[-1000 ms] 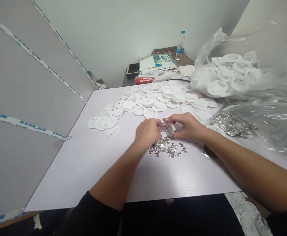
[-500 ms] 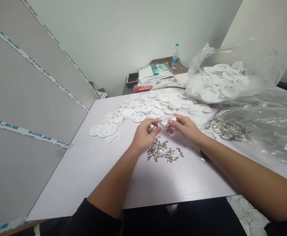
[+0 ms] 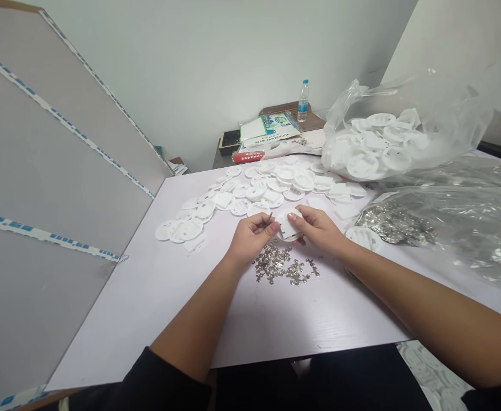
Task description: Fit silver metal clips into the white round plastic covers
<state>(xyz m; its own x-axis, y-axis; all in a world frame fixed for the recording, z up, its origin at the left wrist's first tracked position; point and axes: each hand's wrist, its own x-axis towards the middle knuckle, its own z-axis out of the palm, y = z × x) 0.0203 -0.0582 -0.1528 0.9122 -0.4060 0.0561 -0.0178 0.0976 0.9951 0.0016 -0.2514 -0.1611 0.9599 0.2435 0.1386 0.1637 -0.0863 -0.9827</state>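
Observation:
A round white plastic disc [image 3: 288,226] is held above the table, its flat face with small slots turned up toward me. My right hand [image 3: 316,227] grips its right side, thumb on top and fingers beneath. At the disc's left edge, my left hand [image 3: 252,235] pinches a thin dark item, too small to make out. Below both hands lies a loose pile of small shiny metal pieces [image 3: 272,261]. Behind them, many white discs [image 3: 256,191] are spread in an overlapping heap.
On the right, a clear bag holds white discs [image 3: 381,140] and another holds metal pieces [image 3: 398,222]. A water bottle [image 3: 303,101], a red roll [image 3: 248,156] and packets [image 3: 271,127] stand at the back. A grey panel [image 3: 53,200] borders the left side of the table [image 3: 147,308].
The disc has been tilted so that its round face now shows, where before it was seen nearly edge-on. Both hands stay close together around it.

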